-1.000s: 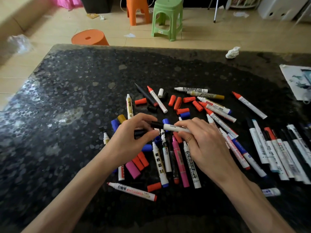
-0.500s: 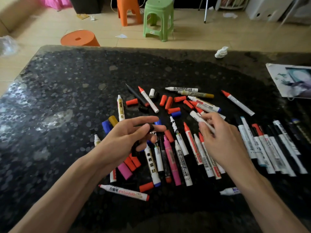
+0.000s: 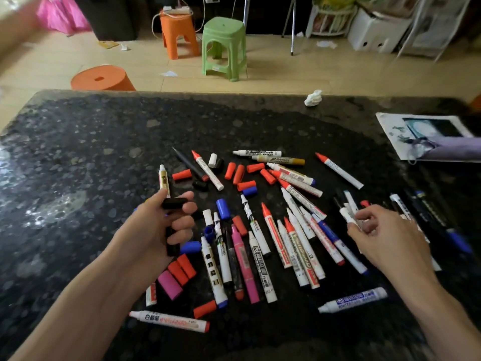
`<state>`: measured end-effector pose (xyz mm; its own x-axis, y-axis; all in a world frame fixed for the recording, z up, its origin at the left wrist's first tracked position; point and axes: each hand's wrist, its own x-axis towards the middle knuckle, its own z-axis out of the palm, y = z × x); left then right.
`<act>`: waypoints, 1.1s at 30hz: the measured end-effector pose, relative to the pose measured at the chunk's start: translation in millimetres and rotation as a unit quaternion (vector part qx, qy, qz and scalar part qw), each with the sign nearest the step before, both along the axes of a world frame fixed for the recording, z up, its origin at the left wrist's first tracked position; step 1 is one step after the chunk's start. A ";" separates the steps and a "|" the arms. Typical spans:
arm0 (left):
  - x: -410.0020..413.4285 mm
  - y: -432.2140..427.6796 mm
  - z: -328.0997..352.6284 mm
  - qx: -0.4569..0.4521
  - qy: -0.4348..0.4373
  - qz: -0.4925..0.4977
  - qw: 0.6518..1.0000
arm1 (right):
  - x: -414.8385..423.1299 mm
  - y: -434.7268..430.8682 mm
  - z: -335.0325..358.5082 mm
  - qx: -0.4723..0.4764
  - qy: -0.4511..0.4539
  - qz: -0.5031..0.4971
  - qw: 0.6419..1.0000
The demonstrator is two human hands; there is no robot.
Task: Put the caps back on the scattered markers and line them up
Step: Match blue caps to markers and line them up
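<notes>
Two hands: both over the table, forearms coming in from the bottom corners.
Left hand: fingers curled, thumb and forefinger pinching a black cap held sideways. There's another dark bit tucked lower in the palm; it might be more caps, honestly can't tell.
Right hand: fingers bunched up, pinching a white marker by one end. It's too blurry to say if it's capped.
Markers: big messy pile in the middle, between the hands. Mostly white barrels with red, blue or black ends, lots of them overlapping.
Pink marker: in the near part of the pile.
Caps: loose all through the pile. There's a bunch of red ones on the far side, a few blue, and one white.
Pink cap: beside some red ones, near the left wrist.
Row: off to the right, just past the right hand, markers lying side by side. Pretty smeared.
Strays: one blue-lettered marker lies crosswise by the right forearm, and a red-lettered one by the left.
Paper: on the table's far right.
Tissue: crumpled at the far edge.
Stools: green and orange, on the floor beyond.
</notes>
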<state>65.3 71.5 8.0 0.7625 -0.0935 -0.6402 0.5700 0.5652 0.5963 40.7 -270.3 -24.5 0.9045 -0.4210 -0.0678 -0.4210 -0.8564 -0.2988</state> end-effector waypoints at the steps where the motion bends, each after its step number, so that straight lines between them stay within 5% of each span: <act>1: 0.9 0.2 0.3 -0.006 0.000 0.006 1.000 | 0.6 -2.1 -1.1 -0.007 -0.002 0.004 1.000; 11: 6.6 1.1 -5.3 0.002 -0.003 0.014 1.000 | 7.7 -5.0 -14.8 -0.008 -0.021 0.047 0.999; 29: 6.4 3.5 -2.7 0.039 -0.001 0.015 0.999 | 13.9 -21.1 -8.2 0.026 0.089 0.002 0.996; 33: 5.8 4.1 -1.5 0.060 -0.002 0.007 0.998 | 23.9 -2.3 -0.1 0.047 0.036 0.016 0.998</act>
<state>71.1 75.6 6.5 0.7660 -0.0068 -0.6429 0.5603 0.4974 0.6623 64.6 -272.6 -24.7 0.9085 -0.3813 -0.1710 -0.4178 -0.8393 -0.3478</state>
